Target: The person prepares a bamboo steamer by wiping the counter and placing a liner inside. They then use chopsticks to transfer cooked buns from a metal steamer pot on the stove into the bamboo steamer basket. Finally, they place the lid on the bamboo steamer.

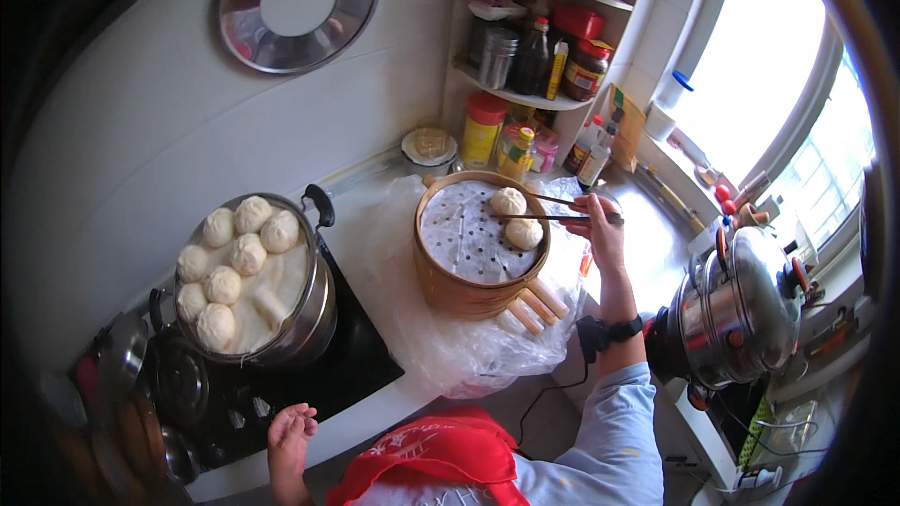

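Note:
My right hand (598, 218) holds a pair of chopsticks (552, 217), their tips at two steamed buns at the right side of a bamboo steamer (464, 299). One tip lies by the upper bun (508, 202), the other passes between it and the lower bun (524, 233). Perforated white paper (457, 232) lines the steamer. My left hand (292, 429) is raised near the stove's front edge, fingers loosely curled, holding nothing. At the left, a large steel steamer pot (309, 323) holds several buns (223, 285) on a pale cloth (271, 302).
Clear plastic sheeting (478, 358) lies under the bamboo steamer. The steel pot stands on a black stove (358, 344). Jars and bottles fill the corner shelves (520, 88). A lidded steel pot (745, 309) stands at the right. A black cable (548, 388) hangs from my right wrist.

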Action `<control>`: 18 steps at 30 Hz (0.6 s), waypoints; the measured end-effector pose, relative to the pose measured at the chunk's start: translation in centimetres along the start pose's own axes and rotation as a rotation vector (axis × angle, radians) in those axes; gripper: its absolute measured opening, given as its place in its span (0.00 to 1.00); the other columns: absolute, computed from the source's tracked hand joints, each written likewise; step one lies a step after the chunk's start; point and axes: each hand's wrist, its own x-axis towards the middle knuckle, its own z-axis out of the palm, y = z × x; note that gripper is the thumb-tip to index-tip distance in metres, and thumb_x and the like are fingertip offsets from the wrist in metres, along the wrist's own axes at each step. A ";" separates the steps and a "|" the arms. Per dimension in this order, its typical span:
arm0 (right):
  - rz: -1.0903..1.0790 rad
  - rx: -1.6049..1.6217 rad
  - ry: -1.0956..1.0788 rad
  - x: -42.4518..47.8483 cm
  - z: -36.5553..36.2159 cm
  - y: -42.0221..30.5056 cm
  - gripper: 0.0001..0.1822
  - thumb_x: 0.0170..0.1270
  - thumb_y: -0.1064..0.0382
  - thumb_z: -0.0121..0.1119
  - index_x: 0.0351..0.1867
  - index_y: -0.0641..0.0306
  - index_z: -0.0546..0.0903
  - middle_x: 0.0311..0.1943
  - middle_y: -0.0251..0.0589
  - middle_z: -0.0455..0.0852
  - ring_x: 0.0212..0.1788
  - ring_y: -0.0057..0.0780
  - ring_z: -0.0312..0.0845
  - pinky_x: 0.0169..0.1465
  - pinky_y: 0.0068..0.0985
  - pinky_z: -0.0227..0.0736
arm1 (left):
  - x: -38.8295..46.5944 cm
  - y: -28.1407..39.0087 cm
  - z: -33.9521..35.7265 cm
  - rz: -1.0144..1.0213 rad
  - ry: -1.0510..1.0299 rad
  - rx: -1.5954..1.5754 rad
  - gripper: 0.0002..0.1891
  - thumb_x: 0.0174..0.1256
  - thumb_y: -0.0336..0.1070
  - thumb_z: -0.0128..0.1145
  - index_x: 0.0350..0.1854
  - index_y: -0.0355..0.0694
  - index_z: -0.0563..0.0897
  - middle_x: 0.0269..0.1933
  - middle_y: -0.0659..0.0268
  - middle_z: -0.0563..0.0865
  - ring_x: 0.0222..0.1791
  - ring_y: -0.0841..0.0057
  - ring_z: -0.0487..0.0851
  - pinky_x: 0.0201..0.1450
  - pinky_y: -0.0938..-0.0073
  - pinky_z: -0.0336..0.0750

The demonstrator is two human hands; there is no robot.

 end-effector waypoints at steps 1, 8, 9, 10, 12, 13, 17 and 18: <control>-0.009 0.001 -0.003 0.0 0.4 -0.2 0.17 0.68 0.55 0.48 0.42 0.71 0.75 0.37 0.48 0.81 0.30 0.34 0.83 0.33 0.25 0.81 | -0.4 -0.1 -0.3 0.009 0.009 -0.001 0.11 0.64 0.31 0.50 0.47 0.35 0.76 0.42 0.60 0.81 0.35 0.80 0.76 0.41 0.79 0.70; -0.180 -0.137 0.072 -2.3 1.8 -2.6 0.16 0.67 0.56 0.50 0.38 0.71 0.76 0.33 0.44 0.80 0.26 0.31 0.81 0.27 0.21 0.80 | -2.8 0.3 -2.3 0.028 0.067 0.080 0.10 0.64 0.32 0.52 0.45 0.37 0.79 0.42 0.61 0.83 0.37 0.80 0.78 0.43 0.79 0.72; -0.198 -0.157 0.063 -2.8 2.3 -3.2 0.15 0.67 0.57 0.50 0.38 0.71 0.77 0.34 0.44 0.80 0.30 0.30 0.81 0.28 0.21 0.81 | -3.3 0.6 -2.7 0.026 0.077 0.088 0.10 0.64 0.32 0.52 0.45 0.37 0.79 0.42 0.61 0.83 0.37 0.80 0.78 0.43 0.79 0.73; -0.238 -0.133 0.070 -2.5 2.1 -3.2 0.15 0.68 0.57 0.49 0.38 0.70 0.76 0.34 0.44 0.80 0.32 0.29 0.81 0.31 0.22 0.81 | -3.8 1.0 -2.7 0.018 0.089 0.091 0.10 0.65 0.32 0.51 0.45 0.37 0.79 0.42 0.61 0.83 0.37 0.80 0.78 0.43 0.79 0.73; -0.273 -0.019 0.056 -3.4 3.8 -3.8 0.14 0.68 0.58 0.48 0.40 0.69 0.76 0.35 0.43 0.80 0.37 0.27 0.80 0.36 0.22 0.81 | -4.9 0.4 -4.2 0.026 0.118 0.050 0.10 0.65 0.31 0.52 0.45 0.37 0.79 0.42 0.60 0.83 0.37 0.80 0.78 0.43 0.79 0.73; -0.269 0.066 0.039 -4.8 5.6 -4.9 0.14 0.69 0.58 0.47 0.41 0.69 0.75 0.35 0.43 0.80 0.39 0.27 0.79 0.40 0.22 0.81 | -5.2 0.1 -4.8 0.028 0.125 0.029 0.10 0.65 0.31 0.52 0.45 0.36 0.79 0.42 0.60 0.83 0.37 0.80 0.78 0.43 0.79 0.73; -0.099 0.336 -0.341 -10.3 14.7 -6.8 0.08 0.66 0.64 0.49 0.40 0.67 0.74 0.37 0.47 0.82 0.42 0.34 0.80 0.47 0.28 0.78 | -6.4 -0.3 -6.2 0.073 0.178 -0.019 0.09 0.65 0.30 0.51 0.45 0.36 0.79 0.41 0.59 0.82 0.35 0.79 0.77 0.42 0.78 0.73; -0.026 0.434 -0.443 -11.5 17.0 -6.2 0.09 0.66 0.64 0.50 0.40 0.68 0.74 0.38 0.47 0.81 0.42 0.35 0.80 0.48 0.29 0.77 | -6.7 -0.2 -6.4 0.081 0.187 -0.022 0.09 0.65 0.30 0.51 0.45 0.36 0.79 0.41 0.59 0.82 0.35 0.78 0.77 0.42 0.78 0.73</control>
